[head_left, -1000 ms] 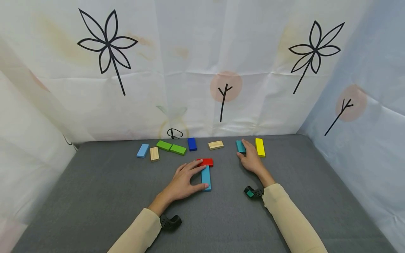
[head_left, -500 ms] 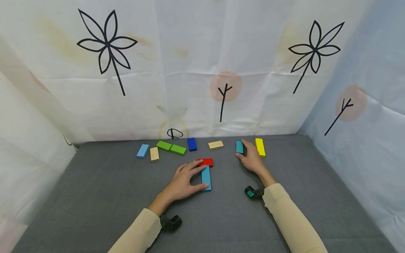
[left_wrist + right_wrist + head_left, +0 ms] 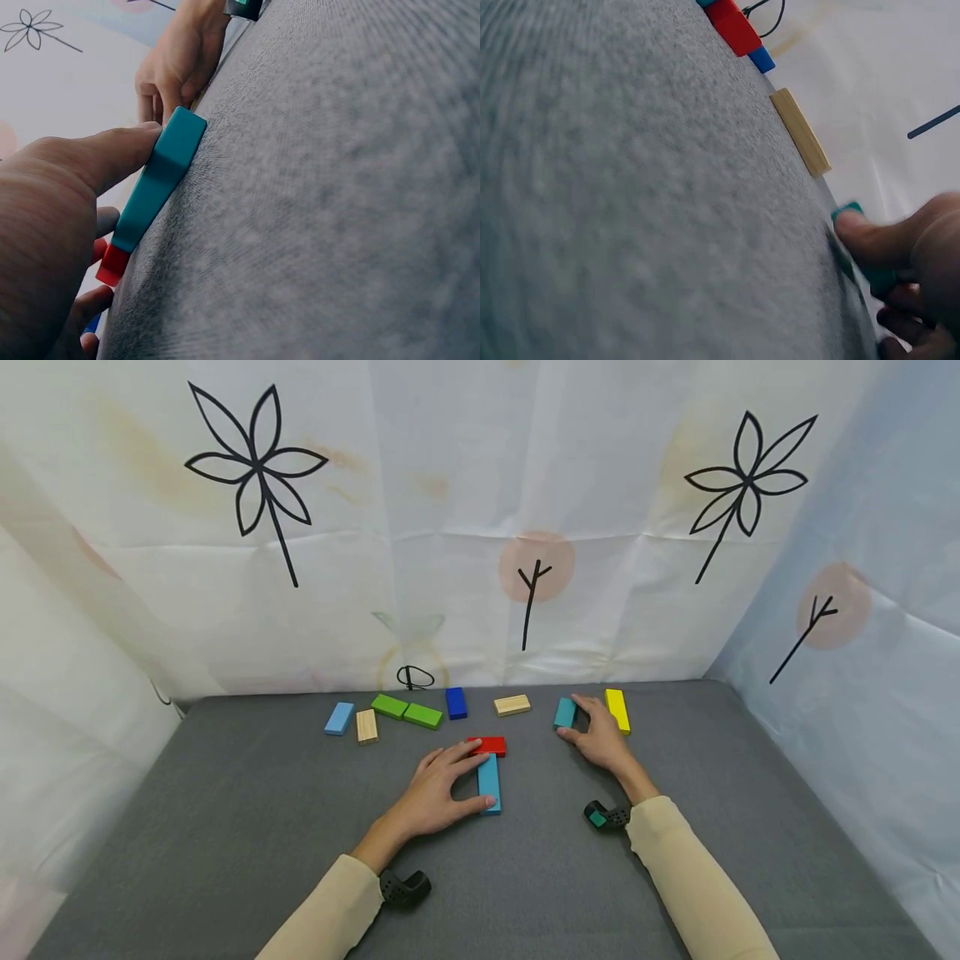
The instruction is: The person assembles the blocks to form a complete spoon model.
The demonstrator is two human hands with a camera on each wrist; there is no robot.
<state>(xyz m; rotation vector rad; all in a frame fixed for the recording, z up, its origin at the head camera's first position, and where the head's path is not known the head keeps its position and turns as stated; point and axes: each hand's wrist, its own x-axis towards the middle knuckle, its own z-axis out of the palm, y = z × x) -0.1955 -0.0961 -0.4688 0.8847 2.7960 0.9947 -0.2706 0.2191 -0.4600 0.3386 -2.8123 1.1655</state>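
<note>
Head view, right of centre: see a teal block (image 3: pixel 564 713), far end slanting rightward, pinched between thumb and fingers of the right grip (image 3: pixel 597 735). Hard to tell whether resting on the counter (image 3: pixel 300 827) or slightly lifted. Just up and right of that grip, partly covered, find a yellow block (image 3: pixel 617 710). Near the middle of the frame, find a long blue block (image 3: pixel 488 775), pointing away, far end up against a red block (image 3: pixel 493 747) laid crosswise. Over both, see the left grip (image 3: pixel 435 795), fingers loosely extended, thumb on the near end of the blue block, fingertips at its far end and on the red block. Farther up, find a pale wooden block (image 3: pixel 512 705); leftward along the far edge, a dark-blue block (image 3: pixel 456 703), two green blocks (image 3: pixel 423 716) end to end, a second wooden block (image 3: pixel 367 727) and a light-blue block (image 3: pixel 339 718). Around the wrists, see black bands (image 3: pixel 405 888) and cream sleeves (image 3: pixel 693 872); across the upper frame, white cloth (image 3: pixel 450 485) printed with black-outlined flowers (image 3: pixel 257 465).
</note>
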